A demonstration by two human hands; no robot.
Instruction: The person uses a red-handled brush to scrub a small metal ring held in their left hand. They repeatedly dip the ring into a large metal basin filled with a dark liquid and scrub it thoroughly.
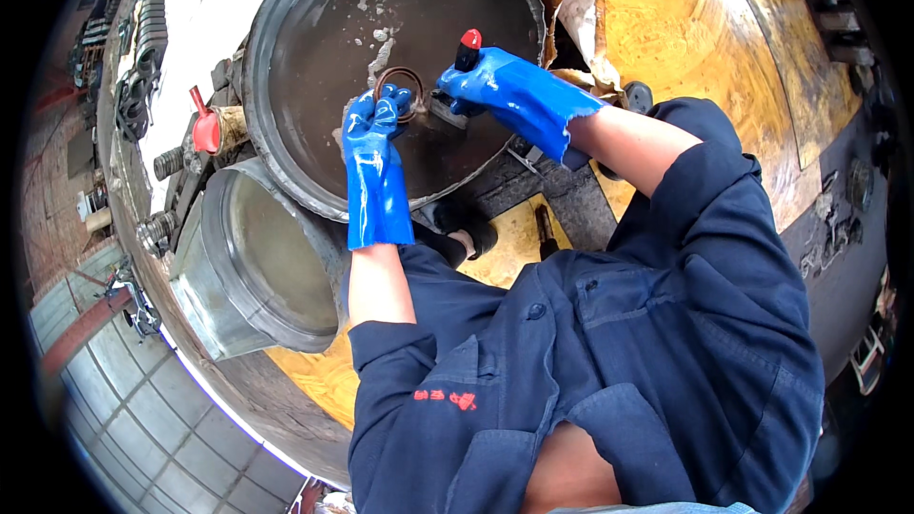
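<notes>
Both my hands wear wet blue rubber gloves and are over a wide round metal tub [262, 119] of murky brown liquid with patches of foam. In my left hand [374, 124] a brownish metal ring [419, 86] stands up from the closed fingers. My right hand [481, 81], just to its right, is closed around a brush [467, 59] whose black handle ends in a red tip. The brush's greyish head [446, 112] comes out below the fist, close to the ring; whether they touch I cannot tell.
A metal bucket [205, 281] of cloudy liquid stands against the tub's lower left. Left of the tub are a red funnel-like piece [205, 124] and dark metal parts [143, 67]. Torn, stained sheeting [583, 9] hangs at its right rim, beside yellow stained flooring [685, 29].
</notes>
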